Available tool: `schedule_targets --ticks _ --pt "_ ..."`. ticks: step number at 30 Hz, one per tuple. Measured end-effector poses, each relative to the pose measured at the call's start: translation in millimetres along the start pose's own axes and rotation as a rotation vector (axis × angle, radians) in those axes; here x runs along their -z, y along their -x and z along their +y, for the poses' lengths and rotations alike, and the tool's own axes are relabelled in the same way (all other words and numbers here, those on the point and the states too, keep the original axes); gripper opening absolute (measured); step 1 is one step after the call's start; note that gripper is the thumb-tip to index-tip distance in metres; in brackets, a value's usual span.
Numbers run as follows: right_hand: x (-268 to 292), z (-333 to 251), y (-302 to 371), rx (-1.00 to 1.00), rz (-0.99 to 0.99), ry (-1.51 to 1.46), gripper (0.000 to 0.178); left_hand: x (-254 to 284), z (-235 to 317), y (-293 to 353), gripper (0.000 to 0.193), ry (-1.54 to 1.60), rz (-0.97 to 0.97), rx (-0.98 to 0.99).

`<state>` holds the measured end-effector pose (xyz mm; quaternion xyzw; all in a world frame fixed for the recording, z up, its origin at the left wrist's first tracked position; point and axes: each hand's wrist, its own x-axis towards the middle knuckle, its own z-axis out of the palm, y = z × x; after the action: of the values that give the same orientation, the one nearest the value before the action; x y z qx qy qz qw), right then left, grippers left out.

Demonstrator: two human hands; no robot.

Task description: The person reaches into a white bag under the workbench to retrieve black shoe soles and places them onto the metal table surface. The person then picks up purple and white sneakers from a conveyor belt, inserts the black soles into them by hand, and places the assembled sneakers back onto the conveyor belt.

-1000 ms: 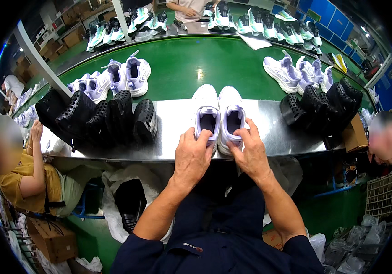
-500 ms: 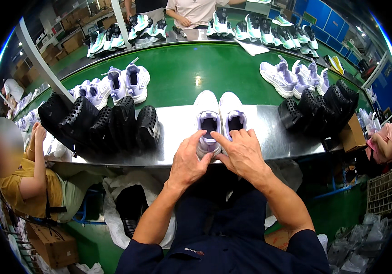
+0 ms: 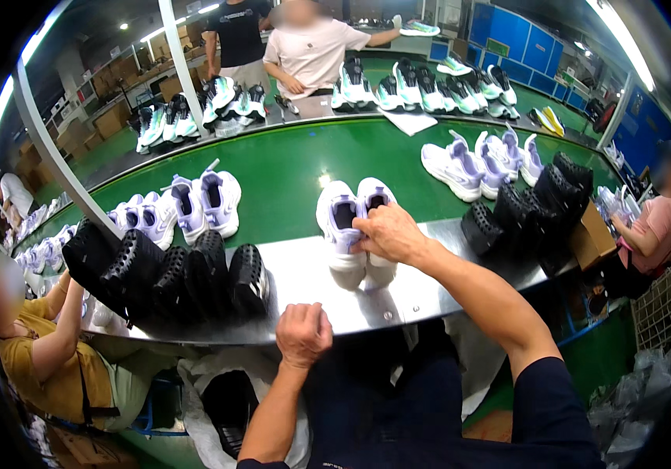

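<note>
A pair of white sneakers with lilac collars, the left shoe [image 3: 335, 195] and the right shoe [image 3: 372, 187], sits side by side with toes pointing away, where the steel ledge meets the green surface. My right hand [image 3: 394, 233] is closed on both at their heel collars, the fingers partly inside the right shoe's opening. Its fingers hide much of that shoe's heel. At the ledge's near edge, my left hand [image 3: 303, 334] is curled into a loose fist, apart from the shoes, and nothing shows in it.
Black perforated shoe-shaped pieces [image 3: 249, 281] stand on the steel ledge [image 3: 312, 293], left and right. More white-lilac sneakers [image 3: 218, 205] line the green surface [image 3: 289, 156]. Mint-and-black shoes [image 3: 355, 82] fill the far shelf. Co-workers are at the left [image 3: 46, 344], right [image 3: 652, 227] and far side [image 3: 316, 55].
Both hands were at the left shoe's heel. My left hand has let go and drawn back toward me; my right hand now grips both shoes, which have moved away toward the green surface.
</note>
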<state>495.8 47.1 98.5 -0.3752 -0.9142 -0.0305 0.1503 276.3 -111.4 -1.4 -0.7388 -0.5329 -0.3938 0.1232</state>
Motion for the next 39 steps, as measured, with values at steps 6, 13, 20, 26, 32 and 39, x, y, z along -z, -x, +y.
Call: schedule_targets --ticks 6,13,20,26,32,39 --pt "-38.6 63.2 -87.3 -0.019 -0.059 0.094 0.034 -10.9 7.5 -2.5 0.014 -0.067 -0.018 0.018" --pt "-26.8 144.8 -86.3 -0.579 0.430 0.329 0.023 -9.8 6.6 -1.6 0.013 -0.076 0.015 0.050" --pt "11.6 309.6 12.4 -1.432 -0.100 0.027 0.068 -6.6 5.4 -3.0 0.013 -0.096 -0.016 0.051" --pt "1.3 368.4 38.8 -1.361 -0.283 0.161 0.059 -8.1 8.0 -1.6 0.016 -0.097 -0.036 0.035" --pt "-23.9 331.0 -13.2 -0.766 -0.415 0.304 0.030 -12.9 10.9 -2.2 0.015 -0.083 0.010 0.009" --pt "-6.1 132.4 -74.1 -0.698 -0.363 -0.010 0.038 -11.9 3.7 -2.2 0.011 -0.121 0.036 0.011"
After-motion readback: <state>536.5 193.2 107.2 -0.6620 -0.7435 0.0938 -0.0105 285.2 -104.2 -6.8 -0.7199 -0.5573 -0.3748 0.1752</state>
